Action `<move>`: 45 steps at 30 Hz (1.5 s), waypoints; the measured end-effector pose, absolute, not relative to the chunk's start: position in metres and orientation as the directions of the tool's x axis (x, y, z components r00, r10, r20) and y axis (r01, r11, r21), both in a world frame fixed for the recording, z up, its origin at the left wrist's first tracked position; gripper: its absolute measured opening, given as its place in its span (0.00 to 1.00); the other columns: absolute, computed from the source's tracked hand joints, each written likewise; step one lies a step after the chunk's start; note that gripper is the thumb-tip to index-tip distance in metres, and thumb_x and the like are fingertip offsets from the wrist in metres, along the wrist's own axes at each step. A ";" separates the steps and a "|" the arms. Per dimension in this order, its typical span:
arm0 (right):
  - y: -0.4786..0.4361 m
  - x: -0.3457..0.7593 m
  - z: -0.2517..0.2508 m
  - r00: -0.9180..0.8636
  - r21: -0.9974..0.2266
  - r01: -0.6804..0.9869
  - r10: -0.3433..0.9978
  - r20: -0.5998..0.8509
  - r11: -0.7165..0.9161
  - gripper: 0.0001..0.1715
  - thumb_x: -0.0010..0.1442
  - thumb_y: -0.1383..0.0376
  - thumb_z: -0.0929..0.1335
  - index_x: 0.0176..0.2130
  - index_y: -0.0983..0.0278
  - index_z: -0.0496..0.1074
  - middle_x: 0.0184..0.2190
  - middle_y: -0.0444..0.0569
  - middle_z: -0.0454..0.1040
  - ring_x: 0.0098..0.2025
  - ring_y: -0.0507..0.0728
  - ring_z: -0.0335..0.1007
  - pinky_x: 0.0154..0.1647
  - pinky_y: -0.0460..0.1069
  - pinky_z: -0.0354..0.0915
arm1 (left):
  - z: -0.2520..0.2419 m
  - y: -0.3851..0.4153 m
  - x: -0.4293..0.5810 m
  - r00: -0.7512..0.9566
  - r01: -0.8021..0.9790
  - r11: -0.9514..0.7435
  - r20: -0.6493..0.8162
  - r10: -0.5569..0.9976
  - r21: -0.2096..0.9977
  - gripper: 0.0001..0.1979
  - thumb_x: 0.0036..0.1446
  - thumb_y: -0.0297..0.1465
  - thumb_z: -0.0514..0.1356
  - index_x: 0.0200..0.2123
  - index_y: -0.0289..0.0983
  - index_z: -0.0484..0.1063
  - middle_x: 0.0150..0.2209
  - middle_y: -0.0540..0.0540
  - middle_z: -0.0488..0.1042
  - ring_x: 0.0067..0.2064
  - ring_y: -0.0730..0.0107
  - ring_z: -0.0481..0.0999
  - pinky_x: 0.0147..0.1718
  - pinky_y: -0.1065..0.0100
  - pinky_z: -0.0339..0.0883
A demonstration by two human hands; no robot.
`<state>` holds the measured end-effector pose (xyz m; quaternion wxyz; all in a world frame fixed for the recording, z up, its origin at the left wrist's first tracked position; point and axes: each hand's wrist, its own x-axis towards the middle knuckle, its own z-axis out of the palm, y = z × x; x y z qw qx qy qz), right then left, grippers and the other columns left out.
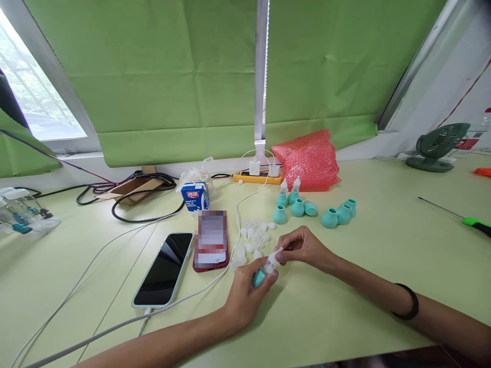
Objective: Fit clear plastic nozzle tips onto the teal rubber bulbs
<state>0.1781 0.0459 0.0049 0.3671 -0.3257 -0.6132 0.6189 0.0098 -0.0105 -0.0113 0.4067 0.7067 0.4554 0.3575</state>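
My left hand (245, 294) is wrapped round a teal squeeze bulb (259, 277) of a baby's nasal aspirator, which is tilted up to the right. On the bulb's neck sits a translucent white nozzle (271, 261), its tip pinched between the thumb and finger of my right hand (301, 246). Just beyond my hands lies a loose pile of small translucent white tips (256, 234). Behind it stand two teal bulbs with pointed nozzles (294, 190). Several bare teal bulbs (297, 207) are near them, one on its side, with more bulbs (330, 218) to the right.
Two phones, one black-screened (164, 271) and one red-cased (210, 240), lie left of my hands, with a white cable (184, 297) crossing nearby. Behind are a blue milk carton (195, 197), an orange power strip (245, 178) and pink bubble wrap (310, 163). A screwdriver (471, 221) and fan (437, 145) are right.
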 end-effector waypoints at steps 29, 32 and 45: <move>0.139 0.171 0.060 -0.339 -0.224 0.814 0.752 0.565 0.536 0.13 0.49 0.66 0.65 0.36 0.68 0.71 0.33 0.55 0.72 0.38 0.60 0.65 0.37 0.53 0.61 | -0.014 -0.010 0.011 0.361 0.239 -0.165 0.071 0.930 0.957 0.09 0.53 0.30 0.50 0.34 0.33 0.66 0.25 0.48 0.69 0.23 0.76 0.62 0.24 0.74 0.57; 0.107 0.169 0.041 -0.502 -0.132 0.727 0.652 0.568 0.674 0.11 0.53 0.66 0.62 0.34 0.67 0.70 0.31 0.53 0.70 0.36 0.58 0.64 0.38 0.51 0.61 | -0.015 -0.009 0.011 0.363 0.245 -0.174 0.076 0.929 0.954 0.09 0.52 0.29 0.50 0.33 0.33 0.67 0.25 0.47 0.70 0.23 0.76 0.62 0.24 0.75 0.57; 0.058 0.175 -0.035 -0.537 -0.258 0.691 0.718 0.443 0.676 0.12 0.57 0.65 0.59 0.42 0.63 0.65 0.33 0.50 0.68 0.35 0.56 0.66 0.34 0.49 0.63 | -0.017 -0.007 0.011 0.363 0.213 -0.157 0.071 0.929 0.964 0.07 0.49 0.26 0.50 0.29 0.32 0.67 0.21 0.48 0.68 0.23 0.76 0.63 0.24 0.74 0.58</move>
